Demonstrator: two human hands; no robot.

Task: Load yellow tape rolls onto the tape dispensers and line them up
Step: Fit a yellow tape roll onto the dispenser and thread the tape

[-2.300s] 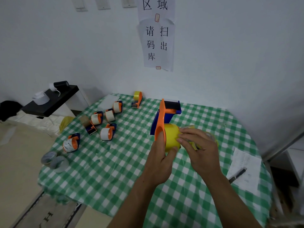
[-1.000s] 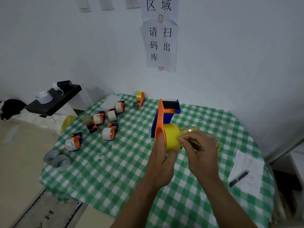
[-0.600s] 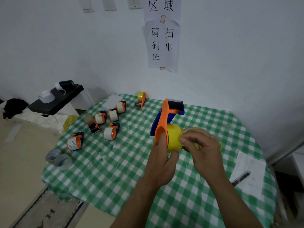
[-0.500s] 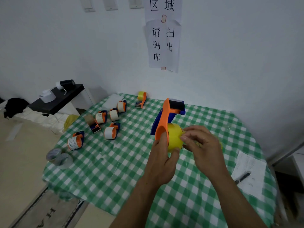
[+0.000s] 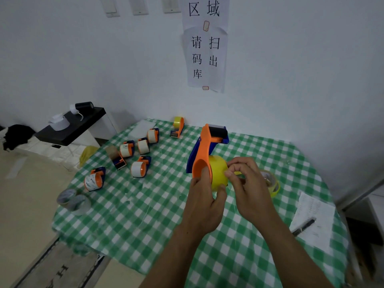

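My left hand [image 5: 204, 201] holds an orange and blue tape dispenser [image 5: 204, 149] upright above the green checked table [image 5: 158, 206], with a yellow tape roll [image 5: 218, 171] mounted on it. My right hand [image 5: 247, 188] pinches at the roll's right side with thumb and forefinger. Another yellow roll [image 5: 272, 185] lies on the table behind my right hand, partly hidden. A small dispenser with yellow tape [image 5: 179, 126] stands at the table's far edge near the wall.
Several small orange and blue dispensers with white tape [image 5: 135, 157] are scattered at the table's left. Grey tape rolls [image 5: 72, 201] sit at the left edge. A paper sheet [image 5: 313, 219] with a pen [image 5: 303, 226] lies at the right. A black side shelf [image 5: 70, 126] stands to the left.
The dispenser in my left hand has tilted slightly, its head leaning right. My right hand's fingers have shifted on the yellow roll's side.
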